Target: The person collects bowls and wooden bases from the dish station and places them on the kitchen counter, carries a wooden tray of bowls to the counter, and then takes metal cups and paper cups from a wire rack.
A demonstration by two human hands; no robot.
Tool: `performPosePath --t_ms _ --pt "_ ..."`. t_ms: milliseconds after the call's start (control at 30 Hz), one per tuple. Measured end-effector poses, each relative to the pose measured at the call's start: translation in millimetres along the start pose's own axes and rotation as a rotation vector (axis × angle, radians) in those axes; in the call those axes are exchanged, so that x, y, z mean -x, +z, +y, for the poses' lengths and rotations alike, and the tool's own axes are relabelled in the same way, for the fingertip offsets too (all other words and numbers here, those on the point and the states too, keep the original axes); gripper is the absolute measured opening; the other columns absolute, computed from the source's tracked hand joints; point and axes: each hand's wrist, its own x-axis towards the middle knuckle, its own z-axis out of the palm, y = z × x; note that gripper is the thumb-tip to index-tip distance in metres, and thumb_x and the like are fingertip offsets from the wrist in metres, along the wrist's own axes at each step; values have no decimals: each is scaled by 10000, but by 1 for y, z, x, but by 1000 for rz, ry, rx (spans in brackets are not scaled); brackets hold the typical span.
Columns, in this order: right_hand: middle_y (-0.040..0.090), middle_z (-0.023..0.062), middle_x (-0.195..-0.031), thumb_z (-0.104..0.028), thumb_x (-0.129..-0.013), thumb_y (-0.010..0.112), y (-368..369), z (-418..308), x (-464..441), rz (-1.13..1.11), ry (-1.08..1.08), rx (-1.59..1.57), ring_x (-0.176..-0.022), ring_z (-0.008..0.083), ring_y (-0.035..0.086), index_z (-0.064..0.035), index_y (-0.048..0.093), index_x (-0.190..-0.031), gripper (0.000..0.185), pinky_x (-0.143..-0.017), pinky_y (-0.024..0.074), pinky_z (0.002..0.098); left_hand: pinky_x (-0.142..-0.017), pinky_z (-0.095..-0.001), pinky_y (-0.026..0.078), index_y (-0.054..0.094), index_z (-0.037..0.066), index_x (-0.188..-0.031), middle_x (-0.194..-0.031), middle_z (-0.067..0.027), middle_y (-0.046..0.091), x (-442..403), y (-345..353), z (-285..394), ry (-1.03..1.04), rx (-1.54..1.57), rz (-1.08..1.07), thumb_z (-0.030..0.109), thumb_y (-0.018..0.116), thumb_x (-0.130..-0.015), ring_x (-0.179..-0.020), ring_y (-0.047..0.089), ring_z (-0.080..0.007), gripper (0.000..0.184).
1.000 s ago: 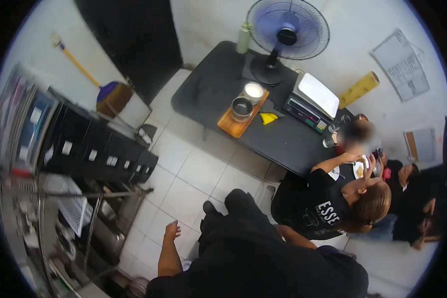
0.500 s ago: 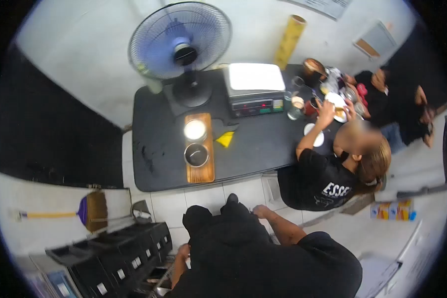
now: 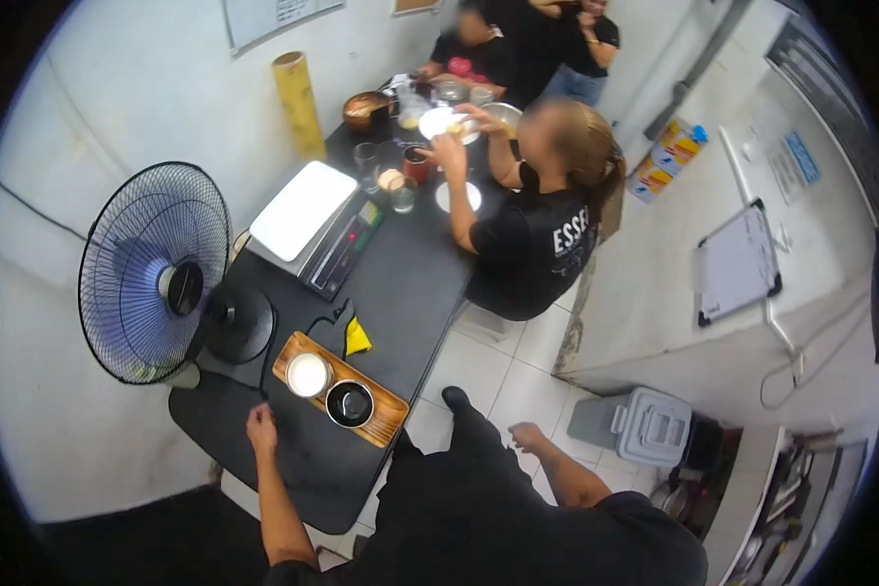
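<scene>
Over the near left part of the black table (image 3: 227, 415) is my left hand (image 3: 262, 428), its fingers curled and too small to make out. My right hand (image 3: 529, 438) hangs over the tiled floor beside my leg, with its fingers partly curled and nothing visible in it. To the right of my left hand lies a wooden tray (image 3: 389, 422), bearing a container of white contents (image 3: 309, 375) and a dark metal bowl (image 3: 350, 403). A yellow cloth-like piece (image 3: 358, 337) lies behind the tray.
A fan (image 3: 184, 288) and a digital scale (image 3: 308, 220) stand on the table. At its far end a seated person (image 3: 532, 239) holds a white plate (image 3: 439, 124), with other people beyond. A lidded grey bin (image 3: 654, 427) stands on the right.
The view has swung right, bringing the bin and whiteboard in and taking the shelves and broom out. My left hand has risen from beside my body to over the table.
</scene>
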Motion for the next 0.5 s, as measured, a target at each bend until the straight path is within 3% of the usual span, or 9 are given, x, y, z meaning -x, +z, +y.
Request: performPosePath --t_ms 67,100,133,200,267,300,400,433,500 --pt "709 146 -1111 -321 -920 653 25 14 29 -22 56 -95 -956 266 699 -76 725 -1216 391 -819 590 412 -885 -369 505 682 -10 -1126 -1018 -156 712 -43 14 52 101 -118 -70 377 597 -1025 -972 665 -255 409" --pt "717 159 -1126 -325 -927 645 43 45 8 -44 -83 30 -985 274 700 -68 722 -1229 404 -853 581 404 -946 -387 491 683 -8 -1161 -1088 -184 711 -42 20 104 116 -182 -107 417 599 -1021 -1048 662 -289 455" --pt "726 172 -1142 -328 -933 636 56 71 2 -67 -215 163 -1014 281 700 -60 720 -1243 418 -887 572 396 -979 -397 477 677 -5 -1197 -1140 -194 699 -62 33 108 133 -184 -166 450 577 -1023 -1094 651 -306 497" --pt "727 217 -1174 -357 -949 624 80 59 56 9 -182 -10 -1099 313 692 -31 716 -1247 451 -965 539 390 -1012 -407 464 671 -2 -1232 -1191 -205 687 -81 57 102 148 -192 -247 482 555 -1025 -1140 640 -324 539" --pt "734 259 -1128 -418 -938 612 100 53 59 78 -190 229 -1101 382 691 58 716 -1147 530 -989 520 420 -1089 -423 418 636 0 -1318 -1307 -235 643 -93 74 119 108 -239 -345 549 478 -1036 -1261 586 -358 637" --pt "718 287 -1121 -450 -945 577 102 53 65 61 -204 257 -1113 443 665 21 727 -1144 534 -1002 510 435 -1136 -437 375 594 -2 -1379 -1389 -263 595 -86 73 137 94 -286 -396 598 413 -1038 -1360 515 -378 713" --pt "723 275 -1117 -462 -942 567 104 59 83 99 -288 152 -1107 433 671 -28 744 -1136 508 -990 512 447 -1121 -418 374 602 -37 -1349 -1389 -247 603 -100 85 132 33 -263 -407 612 327 -1057 -1326 546 -349 763" --pt "723 275 -1117 -462 -942 567 105 60 86 101 -285 139 -1107 433 671 -28 744 -1136 508 -990 512 447 -1137 -425 370 590 -5 -1381 -1428 -238 585 -103 82 127 33 -167 -496 649 298 -1041 -1365 522 -364 792" --pt "736 240 -1123 -434 -921 611 105 86 63 55 -426 118 -1105 387 687 -67 754 -1143 451 -987 515 445 -1118 -443 400 591 17 -1385 -1399 -240 604 -105 77 104 70 -283 -449 571 381 -1042 -1335 545 -385 685"
